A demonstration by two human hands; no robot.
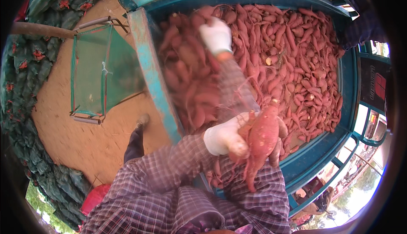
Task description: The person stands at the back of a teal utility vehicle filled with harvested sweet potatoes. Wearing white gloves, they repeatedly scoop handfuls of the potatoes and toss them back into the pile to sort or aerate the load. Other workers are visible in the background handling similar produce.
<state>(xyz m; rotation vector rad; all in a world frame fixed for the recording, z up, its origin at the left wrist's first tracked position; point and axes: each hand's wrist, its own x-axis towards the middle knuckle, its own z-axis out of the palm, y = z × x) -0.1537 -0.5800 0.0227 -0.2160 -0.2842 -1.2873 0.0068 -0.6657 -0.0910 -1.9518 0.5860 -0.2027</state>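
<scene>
My left hand (229,137), in a white knit glove with soiled fingers, holds a large red-skinned sweet potato (263,135) with trailing roots. At least one smaller sweet potato is pressed beside it in the same grip. Farther up, my right hand (217,35), in a white glove with an orange cuff, reaches over the heap of sweet potatoes (286,43). It is blurred and its fingertips are hidden among them, so whether it grips one cannot be told. My right forearm passes behind the held sweet potato.
The heap lies in a teal metal truck bed with a worn side rail (155,72). Left of it, a green mesh sling (90,72) hangs on a metal frame over bare ground. Filled green mesh sacks (41,157) line the far left. Another person's plaid sleeve (362,30) shows at upper right.
</scene>
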